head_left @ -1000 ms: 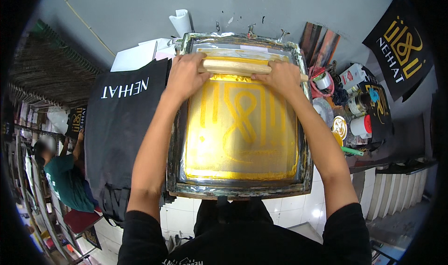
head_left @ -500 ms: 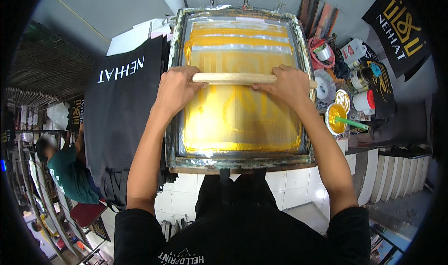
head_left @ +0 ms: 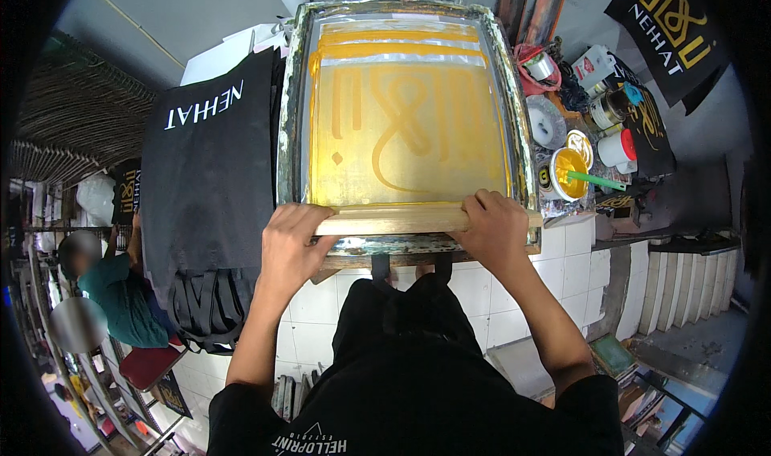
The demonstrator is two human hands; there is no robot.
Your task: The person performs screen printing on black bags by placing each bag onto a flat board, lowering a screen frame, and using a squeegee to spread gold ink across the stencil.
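Both of my hands grip a wooden-handled squeegee (head_left: 393, 220), which lies across the near end of a screen printing frame (head_left: 526, 147). My left hand (head_left: 295, 235) is closed round its left end, my right hand (head_left: 494, 223) round the right part. The squeegee's blade edge is hidden under the wood. Beyond it, the mesh (head_left: 353, 167) is coated in yellow-gold ink, and a curving letter-like design shows through. Thick bands of yellow ink (head_left: 401, 48) lie across the mesh's far end.
Black printed bags (head_left: 209, 159) are stacked left of the frame. To the right stand a tub of yellow ink (head_left: 569, 175) with a green spatula (head_left: 598, 181), a red-lidded white jar (head_left: 617, 147) and other cans. A person in a green shirt (head_left: 124, 295) is at the far left.
Both hands have drawn the squeegee toward me, from the middle of the screen to its near end. The design in the mesh now shows more clearly, with a thinner ink layer.
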